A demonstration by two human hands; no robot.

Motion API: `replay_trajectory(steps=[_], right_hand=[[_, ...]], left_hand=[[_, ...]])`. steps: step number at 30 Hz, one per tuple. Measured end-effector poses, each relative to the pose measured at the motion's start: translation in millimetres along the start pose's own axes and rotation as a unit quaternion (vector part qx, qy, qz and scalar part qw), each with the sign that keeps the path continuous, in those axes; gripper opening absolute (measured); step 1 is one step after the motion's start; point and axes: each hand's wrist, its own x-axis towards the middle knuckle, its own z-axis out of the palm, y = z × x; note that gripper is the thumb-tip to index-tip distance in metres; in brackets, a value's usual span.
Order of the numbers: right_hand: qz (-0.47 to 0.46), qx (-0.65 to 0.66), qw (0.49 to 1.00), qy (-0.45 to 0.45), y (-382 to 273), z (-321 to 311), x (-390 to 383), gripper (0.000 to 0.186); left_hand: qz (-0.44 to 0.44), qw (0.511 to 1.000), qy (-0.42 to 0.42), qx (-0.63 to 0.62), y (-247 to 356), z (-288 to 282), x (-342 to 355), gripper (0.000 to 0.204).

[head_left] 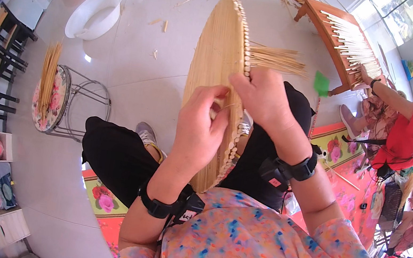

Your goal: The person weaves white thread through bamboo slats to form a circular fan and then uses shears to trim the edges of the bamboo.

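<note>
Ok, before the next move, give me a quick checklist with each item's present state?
1. Right hand on the rim of the round disc: ok.
2. Left hand at the disc's face, near the rim: ok.
3. Disc raised on edge: ok.
4. What the left hand pinches: cannot tell, too fine.
5. Stalk bundle on the stool: ok.
6. Co-worker apart from the disc: ok.

Round disc (212,62) of pale stalks, seen nearly edge-on; the left hand (199,125) touches its flat face, the right hand (265,98) its studded rim (246,54). Left of the disc: a floral stool (59,101) bearing thin sticks (48,77); a white basin (103,11). Right of the disc: a brown table (315,23) bearing pale rods (347,39); a person in red (406,134).
</note>
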Motion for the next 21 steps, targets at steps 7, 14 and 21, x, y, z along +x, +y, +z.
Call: replay_trajectory(steps=[7,14,21], right_hand=[[-0.097,0.23,0.968,-0.024,-16.9,39.6,-33.7,0.036],[-0.248,0.346,0.898,-0.108,-21.6,84.1,-77.2,0.061],[-0.298,0.335,0.888,-0.095,-23.8,94.3,-97.9,0.077]], left_hand=[[-0.051,0.99,0.058,0.115,21.4,-52.0,-16.6,0.014],[-0.094,0.968,0.086,0.217,32.1,-117.8,-44.5,0.015],[-0.117,0.969,0.116,0.184,27.1,-129.5,-51.8,0.012]])
